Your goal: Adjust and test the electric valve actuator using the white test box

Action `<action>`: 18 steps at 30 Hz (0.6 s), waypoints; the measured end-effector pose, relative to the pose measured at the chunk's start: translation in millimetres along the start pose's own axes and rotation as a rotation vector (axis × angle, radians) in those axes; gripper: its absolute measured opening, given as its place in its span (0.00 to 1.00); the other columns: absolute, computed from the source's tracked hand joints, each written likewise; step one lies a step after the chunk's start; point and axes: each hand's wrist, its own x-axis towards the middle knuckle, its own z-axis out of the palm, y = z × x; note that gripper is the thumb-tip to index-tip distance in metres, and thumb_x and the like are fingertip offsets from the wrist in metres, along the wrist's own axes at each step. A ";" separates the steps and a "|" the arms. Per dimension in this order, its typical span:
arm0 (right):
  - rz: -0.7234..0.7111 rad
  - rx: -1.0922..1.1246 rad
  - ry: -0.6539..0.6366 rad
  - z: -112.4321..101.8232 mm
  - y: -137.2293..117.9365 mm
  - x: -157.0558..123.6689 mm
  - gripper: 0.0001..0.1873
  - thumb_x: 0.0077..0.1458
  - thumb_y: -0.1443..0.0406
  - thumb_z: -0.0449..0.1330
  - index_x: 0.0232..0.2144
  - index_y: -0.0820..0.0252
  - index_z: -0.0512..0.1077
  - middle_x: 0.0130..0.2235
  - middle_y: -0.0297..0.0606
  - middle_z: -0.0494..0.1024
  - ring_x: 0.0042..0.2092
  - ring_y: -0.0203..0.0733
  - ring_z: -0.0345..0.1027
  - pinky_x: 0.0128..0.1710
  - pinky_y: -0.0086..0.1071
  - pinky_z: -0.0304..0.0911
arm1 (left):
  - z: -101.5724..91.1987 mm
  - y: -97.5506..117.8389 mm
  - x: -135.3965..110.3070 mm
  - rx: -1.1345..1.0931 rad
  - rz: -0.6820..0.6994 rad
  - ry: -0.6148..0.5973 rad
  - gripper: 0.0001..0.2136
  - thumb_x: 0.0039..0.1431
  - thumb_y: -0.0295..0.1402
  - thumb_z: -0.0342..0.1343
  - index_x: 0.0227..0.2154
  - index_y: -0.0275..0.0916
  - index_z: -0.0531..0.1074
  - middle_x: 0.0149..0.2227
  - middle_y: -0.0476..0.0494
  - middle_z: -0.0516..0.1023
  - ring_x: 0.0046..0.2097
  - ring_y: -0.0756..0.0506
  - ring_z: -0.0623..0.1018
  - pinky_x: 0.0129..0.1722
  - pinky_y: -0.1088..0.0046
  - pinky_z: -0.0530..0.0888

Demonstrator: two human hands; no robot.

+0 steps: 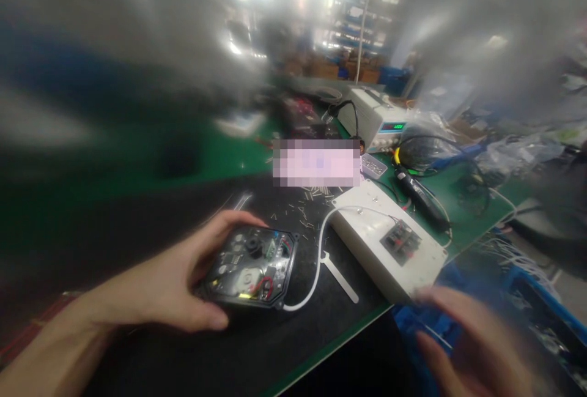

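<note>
My left hand (pixel 169 284) grips the left side of a black electronic module (pixel 252 265) with a lens, circuit parts and red wires showing on top; it rests on the black mat (pixel 183 348). A white cable (pixel 318 256) runs from the module up to a white box (pixel 367 238) with a small black connector block. My right hand (pixel 477 342) is blurred at the lower right, off the table edge over a blue bin (pixel 452 281), fingers spread, holding nothing that I can see.
Several small screws (pixel 302 204) lie scattered on the mat. An electric screwdriver (pixel 419 192) lies right of the white box. A power supply (pixel 376 118) with a lit display stands behind. Cables and plastic bags (pixel 518 152) crowd the right side.
</note>
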 end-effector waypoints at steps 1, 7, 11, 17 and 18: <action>-0.106 -0.168 -0.007 -10.3 18.5 10.9 0.30 0.56 0.55 0.71 0.59 0.55 0.73 0.57 0.46 0.76 0.61 0.54 0.70 0.61 0.50 0.67 | 0.0 0.6 0.0 0.029 -0.007 0.012 0.51 0.46 0.29 0.72 0.71 0.52 0.52 0.69 0.37 0.66 0.64 0.30 0.75 0.61 0.49 0.76; -0.017 -0.206 -0.280 -5.8 61.9 31.7 0.47 0.56 0.44 0.70 0.70 0.56 0.62 0.69 0.50 0.61 0.70 0.59 0.58 0.66 0.55 0.59 | 0.4 -0.1 0.5 0.169 0.039 0.101 0.49 0.46 0.29 0.72 0.70 0.50 0.55 0.67 0.35 0.69 0.62 0.31 0.77 0.57 0.51 0.79; -0.016 -0.303 -0.053 28.7 33.2 15.4 0.53 0.49 0.36 0.70 0.66 0.60 0.66 0.62 0.53 0.69 0.63 0.60 0.62 0.62 0.54 0.59 | -0.8 -3.6 2.1 0.105 0.061 0.128 0.48 0.44 0.29 0.72 0.70 0.48 0.58 0.65 0.34 0.70 0.61 0.29 0.77 0.53 0.50 0.81; 0.082 -0.321 -0.018 32.6 13.5 23.4 0.36 0.63 0.41 0.62 0.60 0.61 0.72 0.57 0.48 0.72 0.59 0.53 0.64 0.58 0.47 0.61 | -4.0 -5.5 2.6 0.029 0.045 0.115 0.50 0.42 0.29 0.73 0.70 0.48 0.60 0.66 0.34 0.70 0.61 0.28 0.77 0.53 0.49 0.81; 0.092 -0.294 0.002 27.6 17.6 33.0 0.29 0.66 0.45 0.61 0.57 0.60 0.73 0.56 0.46 0.73 0.58 0.50 0.65 0.58 0.44 0.62 | -4.6 -6.4 2.7 0.031 0.040 0.098 0.50 0.42 0.29 0.73 0.70 0.48 0.59 0.67 0.34 0.69 0.62 0.28 0.76 0.54 0.48 0.80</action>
